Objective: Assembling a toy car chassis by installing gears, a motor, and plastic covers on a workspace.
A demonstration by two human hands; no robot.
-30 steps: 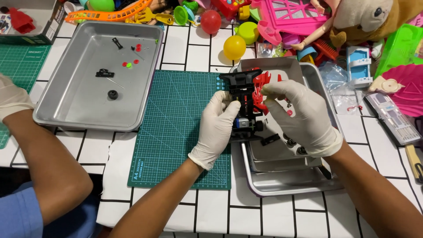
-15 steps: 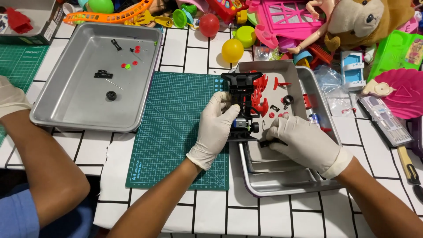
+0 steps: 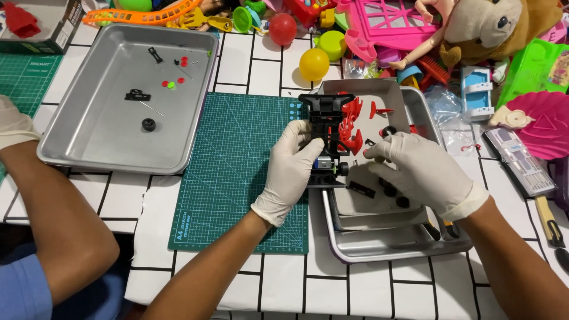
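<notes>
Both gloved hands work at a toy car: left hand (image 3: 292,168) grips the black chassis (image 3: 327,142) over the tray (image 3: 391,246) edge; right hand (image 3: 418,169), fingers curled, pinches at small parts (image 3: 361,189), contents unclear; fitting a piece needs fine alignment

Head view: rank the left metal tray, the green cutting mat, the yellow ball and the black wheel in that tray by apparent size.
1. Left metal tray
2. Green cutting mat, close behind; hands cover part of it, so the top two are unsure
3. Yellow ball
4. Black wheel
</notes>
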